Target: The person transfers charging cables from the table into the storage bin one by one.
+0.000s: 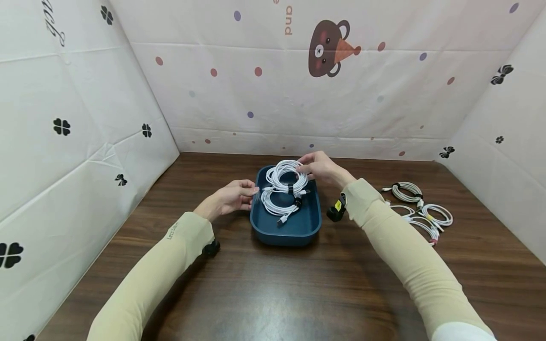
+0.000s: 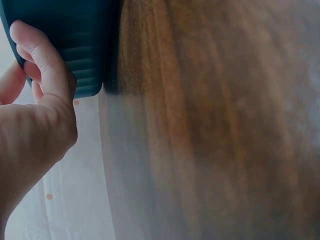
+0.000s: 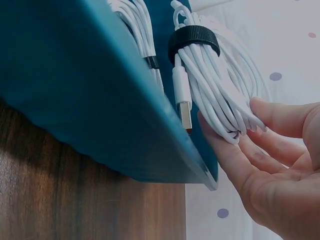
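Observation:
A dark blue plastic bin [image 1: 286, 237] stands on the table. My left hand [image 1: 232, 196] holds its left side, thumb and fingers at the rim; the left wrist view shows this hand [image 2: 47, 90] against the ribbed wall. My right hand [image 1: 322, 168] pinches a coiled white cable [image 1: 275, 173] at the bin's far right, between thumb and fingers. In the right wrist view that cable [image 3: 215, 85] has a black strap and a USB plug, and it overhangs the rim. A second coiled white cable [image 1: 268, 203] lies nearer in the bin, partly beneath the first.
Several coiled white cables [image 1: 439, 214] lie on the brown wooden table [image 1: 273, 293] to the right, beyond my right forearm. White printed sheets [image 1: 273, 94] form walls at the back and on both sides. Each wrist wears a black camera [image 1: 337, 210].

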Demonstrator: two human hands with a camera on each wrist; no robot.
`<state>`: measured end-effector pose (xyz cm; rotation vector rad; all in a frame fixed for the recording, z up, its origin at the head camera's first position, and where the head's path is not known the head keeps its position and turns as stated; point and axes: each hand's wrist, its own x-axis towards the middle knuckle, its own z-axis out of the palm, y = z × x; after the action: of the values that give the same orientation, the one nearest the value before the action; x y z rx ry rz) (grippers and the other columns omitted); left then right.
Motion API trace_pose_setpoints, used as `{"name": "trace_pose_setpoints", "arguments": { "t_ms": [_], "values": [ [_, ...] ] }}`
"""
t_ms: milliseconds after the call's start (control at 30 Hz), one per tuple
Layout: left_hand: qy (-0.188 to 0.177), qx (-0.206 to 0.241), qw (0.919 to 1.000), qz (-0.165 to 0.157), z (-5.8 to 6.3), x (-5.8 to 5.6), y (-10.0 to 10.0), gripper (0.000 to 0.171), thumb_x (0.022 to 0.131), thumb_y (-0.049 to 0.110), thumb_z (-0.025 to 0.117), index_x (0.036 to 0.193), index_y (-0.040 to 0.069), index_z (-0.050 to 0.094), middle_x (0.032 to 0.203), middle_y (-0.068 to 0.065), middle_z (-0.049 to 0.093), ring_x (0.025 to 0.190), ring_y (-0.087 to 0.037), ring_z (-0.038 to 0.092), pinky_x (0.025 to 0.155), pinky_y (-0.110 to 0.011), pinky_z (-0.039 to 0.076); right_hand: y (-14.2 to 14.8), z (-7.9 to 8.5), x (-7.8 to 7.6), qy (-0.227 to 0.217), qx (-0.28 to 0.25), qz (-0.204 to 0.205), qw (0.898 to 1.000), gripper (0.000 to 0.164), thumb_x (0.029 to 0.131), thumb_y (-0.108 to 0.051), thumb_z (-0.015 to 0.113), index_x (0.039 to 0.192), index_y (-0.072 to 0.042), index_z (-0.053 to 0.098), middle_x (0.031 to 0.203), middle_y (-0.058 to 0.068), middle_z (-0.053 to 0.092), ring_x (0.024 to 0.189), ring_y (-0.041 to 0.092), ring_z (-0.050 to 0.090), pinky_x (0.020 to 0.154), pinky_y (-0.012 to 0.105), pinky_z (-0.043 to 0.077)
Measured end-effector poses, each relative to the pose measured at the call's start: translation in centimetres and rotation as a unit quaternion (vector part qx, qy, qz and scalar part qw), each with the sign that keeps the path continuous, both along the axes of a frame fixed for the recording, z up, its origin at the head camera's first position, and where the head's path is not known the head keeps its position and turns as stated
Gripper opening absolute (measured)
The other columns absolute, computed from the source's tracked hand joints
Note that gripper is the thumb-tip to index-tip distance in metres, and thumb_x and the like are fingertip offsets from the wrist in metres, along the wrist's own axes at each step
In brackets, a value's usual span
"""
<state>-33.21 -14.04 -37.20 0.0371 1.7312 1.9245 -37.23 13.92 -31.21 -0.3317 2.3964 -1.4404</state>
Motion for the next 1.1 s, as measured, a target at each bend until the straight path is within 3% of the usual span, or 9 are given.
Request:
{"name": "trace_pose_setpoints", "arguments": {
  "t_ms": [333,633,867,1100],
  "values": [
    [0.003,-0.006,1.0,-0.002,0.14,0.06,0.0,0.006,0.098,0.014,0.055,0.099,0.011,0.049,0.08,-0.002,0.056,0.066,-0.014,0.056,0.063,-0.029,0.054,-0.2,-0.27,-0.25,-0.001,0.018,0.002,1.0,0.039,0.096,-0.013,0.059,0.132,0.0,0.052,0.128,0.017,0.055,0.107,0.022,0.058,0.098,0.042,0.051],
    [0.003,-0.006,1.0,-0.003,0.15,0.15,0.05,0.006,0.099,0.014,0.054,0.099,0.011,0.049,0.082,-0.003,0.056,0.066,-0.014,0.056,0.064,-0.028,0.054,-0.3,-0.38,-0.18,0.024,0.041,0.001,0.999,0.036,0.095,-0.014,0.061,0.127,0.001,0.057,0.115,0.015,0.061,0.087,0.014,0.059,0.082,0.031,0.056],
    [0.004,-0.006,1.0,-0.003,0.07,0.09,0.02,0.006,0.098,0.014,0.055,0.099,0.012,0.05,0.082,-0.003,0.056,0.066,-0.014,0.056,0.064,-0.028,0.054,-0.54,-0.72,-0.31,0.015,0.043,0.003,0.999,0.036,0.096,-0.012,0.059,0.129,0.001,0.055,0.121,0.017,0.058,0.098,0.02,0.059,0.09,0.038,0.055],
    [0.001,-0.009,1.0,0.002,-0.03,0.01,-0.01,0.006,0.098,0.014,0.055,0.099,0.012,0.05,0.083,-0.003,0.056,0.067,-0.015,0.056,0.064,-0.029,0.054,-1.01,-0.67,-0.04,0.06,0.089,0.02,0.994,0.034,0.096,-0.013,0.058,0.128,0.001,0.055,0.122,0.02,0.059,0.101,0.022,0.059,0.087,0.039,0.055]
  ]
}}
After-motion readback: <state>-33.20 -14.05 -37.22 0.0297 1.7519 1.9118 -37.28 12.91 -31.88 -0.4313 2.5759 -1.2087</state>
